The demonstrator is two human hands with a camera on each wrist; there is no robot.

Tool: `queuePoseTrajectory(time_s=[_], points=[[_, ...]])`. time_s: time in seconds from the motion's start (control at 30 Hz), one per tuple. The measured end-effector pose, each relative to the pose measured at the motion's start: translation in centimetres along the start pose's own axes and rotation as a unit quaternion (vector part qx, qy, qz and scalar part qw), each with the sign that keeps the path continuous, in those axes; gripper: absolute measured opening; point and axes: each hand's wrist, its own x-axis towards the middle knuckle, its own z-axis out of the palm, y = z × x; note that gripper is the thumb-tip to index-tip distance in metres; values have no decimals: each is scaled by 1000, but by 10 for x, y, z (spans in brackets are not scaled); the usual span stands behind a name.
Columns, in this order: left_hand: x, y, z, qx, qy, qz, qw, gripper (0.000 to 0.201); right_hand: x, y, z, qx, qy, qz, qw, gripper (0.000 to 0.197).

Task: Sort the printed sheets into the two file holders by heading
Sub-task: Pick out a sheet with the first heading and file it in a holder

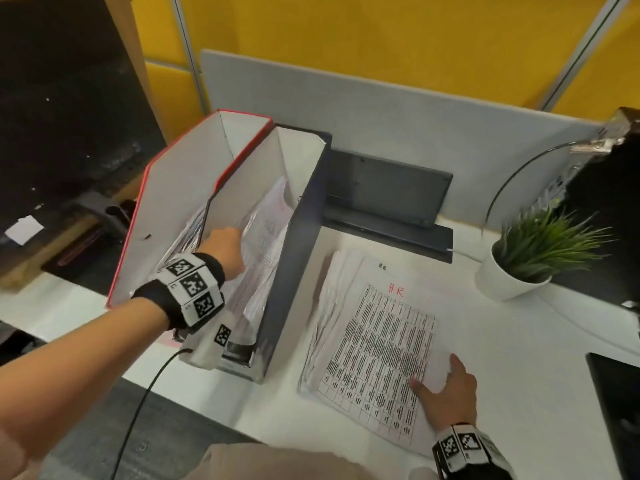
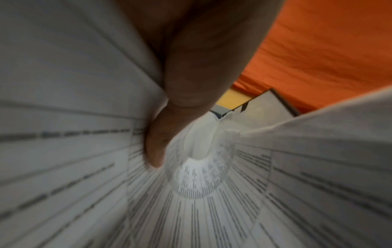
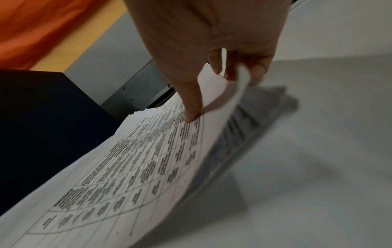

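A red file holder (image 1: 166,209) and a dark blue file holder (image 1: 294,271) stand side by side at the desk's left. My left hand (image 1: 221,247) reaches into the blue one among curled printed sheets (image 1: 266,230). In the left wrist view its thumb (image 2: 161,134) lies against a sheet (image 2: 74,151), and the fingers are hidden behind the paper. A stack of sheets (image 1: 374,341) lies right of the holders, the top one headed "HR" (image 1: 394,291) in red. My right hand (image 1: 446,389) pinches that top sheet's (image 3: 137,167) near right corner, lifted off the stack.
A potted plant (image 1: 530,258) stands at the right, with a dark flat device (image 1: 384,195) behind the stack and a grey partition (image 1: 381,98) along the back. A black object (image 1: 616,410) sits at the right edge. A cable (image 1: 145,403) hangs off the desk's front left.
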Motion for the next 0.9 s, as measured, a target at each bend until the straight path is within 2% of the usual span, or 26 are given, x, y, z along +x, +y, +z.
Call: queuePoseTrajectory(time_s=[0.13,0.27,0.37,0.43,0.5,0.6,0.63,0.7,0.77,0.83,0.9], points=[[3,2,1,37,-4,7,999,43,0,1,0,-8,-5,2,1000,100],[-2,7,-8,15,87,55,995,53,0,1,-1,-10,-11,4,1000,101],[-13,20,-21,-62,155,110,980,47,0,0,-1,-8,-12,9,1000,100],[-24,36,-28,-126,207,170,955,37,-1,-1,-1,-9,-14,11,1000,99],[-39,58,-30,-196,244,244,918,28,-2,-3,-2,-7,-18,13,1000,99],[-60,96,-17,-274,262,332,864,20,-3,-7,-3,-11,-26,15,999,100],[-63,106,-6,-284,257,339,859,19,-3,-9,-4,-12,-29,16,999,100],[-62,121,24,-301,215,314,874,18,-4,-12,-5,-15,-33,17,999,99],[-51,125,59,-290,128,247,916,20,-4,-15,-7,-20,-38,21,999,98],[-35,118,96,-201,13,164,966,27,-4,-17,-8,-31,-43,22,998,98],[-22,106,123,-96,-73,104,987,28,-4,-17,-9,-44,-50,20,998,97]])
